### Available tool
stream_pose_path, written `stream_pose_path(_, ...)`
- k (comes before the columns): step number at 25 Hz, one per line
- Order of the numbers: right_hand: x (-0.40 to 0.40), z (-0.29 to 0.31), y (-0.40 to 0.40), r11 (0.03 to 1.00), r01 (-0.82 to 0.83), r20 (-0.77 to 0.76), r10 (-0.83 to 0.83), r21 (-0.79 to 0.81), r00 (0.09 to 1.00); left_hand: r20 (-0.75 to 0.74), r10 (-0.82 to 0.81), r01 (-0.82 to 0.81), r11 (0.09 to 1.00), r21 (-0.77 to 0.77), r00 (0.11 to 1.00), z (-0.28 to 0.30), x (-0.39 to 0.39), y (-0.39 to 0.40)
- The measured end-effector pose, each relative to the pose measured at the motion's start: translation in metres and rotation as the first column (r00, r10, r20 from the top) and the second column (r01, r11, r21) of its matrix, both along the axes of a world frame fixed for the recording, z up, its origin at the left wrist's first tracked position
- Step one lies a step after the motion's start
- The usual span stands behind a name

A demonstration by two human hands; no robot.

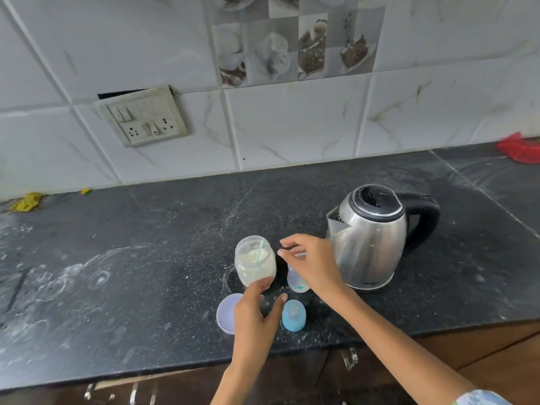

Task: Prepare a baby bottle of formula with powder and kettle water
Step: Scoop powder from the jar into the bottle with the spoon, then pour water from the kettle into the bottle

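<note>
The left hand [255, 317] reaches palm down to the jar [255, 261]. Its fingertips [258, 287] touch the jar's lower front, and the thumb [282, 299] splays to the right, clear of it. The left forearm [233, 381] comes up almost straight from below the jar. The right hand [314, 266] hovers just right of the jar, fingers [285, 244] loosely curled and pointing toward it; whether they pinch anything cannot be told. The right forearm [394, 340] slants in from the lower right, with a pale blue sleeve [479, 399] at its end.

Small dark print low on the kettle [368, 238] is too blurred to read.
</note>
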State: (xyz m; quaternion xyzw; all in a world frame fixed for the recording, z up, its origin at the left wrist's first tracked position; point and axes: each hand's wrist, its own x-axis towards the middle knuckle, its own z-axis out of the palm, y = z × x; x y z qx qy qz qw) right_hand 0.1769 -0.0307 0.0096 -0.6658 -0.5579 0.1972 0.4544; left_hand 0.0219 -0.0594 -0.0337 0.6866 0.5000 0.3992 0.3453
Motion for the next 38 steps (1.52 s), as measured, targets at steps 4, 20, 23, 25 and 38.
stream_pose_path(4,0.04,-0.003,-0.056,0.999,0.039,-0.123,-0.041,-0.019,0.992,-0.045,-0.058,0.06,0.997,0.039,0.997,-0.002,0.023,0.006)
stream_pose_path(20,0.226,0.043,-0.056,0.976,0.049,0.233,-0.1,0.213,0.967,-0.045,0.019,-0.026,0.987,-0.158,0.999,-0.008,0.08,0.037)
stream_pose_path(23,0.242,0.045,-0.046,0.996,-0.092,0.058,0.093,-0.01,0.994,-0.047,0.059,-0.067,0.982,-0.179,0.997,-0.008,0.081,0.041)
stream_pose_path(25,0.252,0.044,-0.039,0.985,-0.17,-0.059,0.167,-0.039,0.984,-0.029,0.073,-0.077,0.982,-0.171,0.997,-0.005,0.084,0.039)
stream_pose_path(38,0.23,0.069,-0.021,0.966,-0.206,-0.249,0.241,0.159,0.938,-0.07,0.07,-0.078,0.99,-0.118,0.995,0.001,0.098,0.043)
